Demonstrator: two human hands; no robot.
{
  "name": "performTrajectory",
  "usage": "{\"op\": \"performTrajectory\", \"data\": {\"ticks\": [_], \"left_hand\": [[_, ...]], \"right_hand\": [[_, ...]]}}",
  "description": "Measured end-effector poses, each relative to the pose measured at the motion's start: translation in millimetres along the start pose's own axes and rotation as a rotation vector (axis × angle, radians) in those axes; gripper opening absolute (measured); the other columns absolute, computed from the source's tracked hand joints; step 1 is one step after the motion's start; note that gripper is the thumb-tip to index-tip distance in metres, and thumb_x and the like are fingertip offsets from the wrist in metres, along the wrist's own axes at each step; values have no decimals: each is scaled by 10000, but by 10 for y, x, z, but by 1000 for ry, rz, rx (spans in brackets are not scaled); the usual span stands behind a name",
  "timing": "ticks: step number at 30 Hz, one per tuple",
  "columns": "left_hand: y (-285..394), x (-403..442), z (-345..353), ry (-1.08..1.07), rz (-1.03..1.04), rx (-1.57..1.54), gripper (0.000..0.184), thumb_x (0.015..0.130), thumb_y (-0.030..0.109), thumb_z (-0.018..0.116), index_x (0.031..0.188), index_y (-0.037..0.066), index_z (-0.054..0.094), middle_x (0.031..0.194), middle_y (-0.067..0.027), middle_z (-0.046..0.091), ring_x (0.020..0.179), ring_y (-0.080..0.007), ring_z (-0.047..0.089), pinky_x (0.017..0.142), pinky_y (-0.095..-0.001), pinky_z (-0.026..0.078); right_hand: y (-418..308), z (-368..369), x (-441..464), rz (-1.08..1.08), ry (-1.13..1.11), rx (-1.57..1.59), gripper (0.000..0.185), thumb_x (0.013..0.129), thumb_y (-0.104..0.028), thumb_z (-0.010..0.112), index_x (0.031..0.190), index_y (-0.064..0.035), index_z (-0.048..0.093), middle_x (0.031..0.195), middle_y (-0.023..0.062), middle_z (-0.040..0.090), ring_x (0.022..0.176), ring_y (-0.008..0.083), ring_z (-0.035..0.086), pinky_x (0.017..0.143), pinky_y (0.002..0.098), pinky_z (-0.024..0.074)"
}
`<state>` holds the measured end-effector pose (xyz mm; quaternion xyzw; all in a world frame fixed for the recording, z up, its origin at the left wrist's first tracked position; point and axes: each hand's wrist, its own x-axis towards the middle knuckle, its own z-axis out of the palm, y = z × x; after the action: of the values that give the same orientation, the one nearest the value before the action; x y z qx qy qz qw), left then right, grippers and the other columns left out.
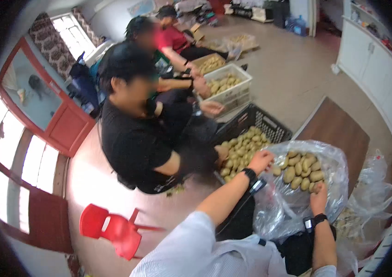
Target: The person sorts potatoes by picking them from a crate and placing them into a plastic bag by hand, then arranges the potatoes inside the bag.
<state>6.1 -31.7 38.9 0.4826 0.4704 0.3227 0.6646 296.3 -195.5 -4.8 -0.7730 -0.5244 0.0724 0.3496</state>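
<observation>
Kiwis (303,170), oval and brownish green, lie heaped inside a clear plastic bag (337,154) spread open in front of me. My left hand (261,161) is over the left side of the bag, beside the black crate, its fingers curled together. What it grips, if anything, is hidden. At the near right edge of the heap, my right hand (318,196) has its fingers bent inward against the kiwis. Whether one is between them I cannot make out. More kiwis (244,147) fill the black plastic crate (272,123) to the left of the bag.
A co-worker in black (136,134) sits at my left, reaching to the black crate. Beyond are other people, a white crate (233,94) and more filled boxes. A red chair (112,231) stands at lower left. Plastic bags (373,184) and a white cabinet (367,55) are right.
</observation>
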Motion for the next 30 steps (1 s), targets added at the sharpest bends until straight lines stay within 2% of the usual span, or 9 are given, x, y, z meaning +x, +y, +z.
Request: {"op": "performTrajectory", "data": {"ticks": [2,6,10,13,16,17,20,27,30], "left_hand": [[0,-22,-25,-23,3,-60,264,891,265,565,959,11,586,872,-78,637,685,-176,626,546,-297,518],[76,-31,61,-17,-55,-38,268,895,259,558,980,7,588,898,-83,628,669,-173,627,516,-298,515],[14,-3,139,-150,-131,-3,338,907,317,569,1041,6,567,906,-94,620,610,-197,629,470,-317,508],[23,-47,202,-311,-238,-45,382,922,347,564,1070,-5,548,877,-102,636,595,-204,631,475,-333,527],[193,-194,259,-461,-282,-87,407,941,377,539,1057,-12,551,847,-110,651,587,-206,635,491,-343,545],[189,-179,259,-531,-300,-109,418,948,412,521,1052,9,565,844,-109,661,584,-196,636,497,-330,540],[174,-142,248,-601,-294,-19,415,951,436,505,1049,38,576,845,-88,657,594,-165,631,501,-304,530],[-22,-59,239,-539,-196,53,395,936,451,529,1006,66,580,758,-23,608,542,-102,555,446,-239,435],[-28,-17,185,-589,-93,264,378,921,450,556,981,77,578,731,-6,576,486,-85,470,416,-229,362]], "right_hand": [[-226,-57,-119,114,-89,148,286,717,61,537,995,-3,512,964,199,563,938,353,554,865,378,431],[-359,7,-74,-4,-40,184,311,737,14,610,1035,-15,526,919,146,595,911,289,591,848,354,455],[-987,150,-95,237,-270,644,363,774,-35,668,1107,-17,523,944,83,608,848,170,593,753,301,488],[-1211,305,-64,156,-383,803,334,862,-122,668,1137,-4,520,932,71,613,721,105,581,613,251,483],[-1449,291,8,167,-466,806,335,903,-146,610,1181,5,502,856,49,612,633,89,556,554,230,465],[-1473,313,2,179,-467,825,274,951,-220,542,1133,-15,523,812,26,596,591,73,527,505,218,435],[-1436,346,29,155,-456,773,297,962,-293,527,1060,-13,546,757,52,601,564,93,538,487,236,435],[-1394,356,-22,329,-469,785,304,988,-323,463,997,-29,539,636,9,517,506,95,486,444,253,402],[-1305,418,-19,298,-441,793,307,990,-317,453,999,-22,537,647,9,510,493,80,465,442,239,392]]}}
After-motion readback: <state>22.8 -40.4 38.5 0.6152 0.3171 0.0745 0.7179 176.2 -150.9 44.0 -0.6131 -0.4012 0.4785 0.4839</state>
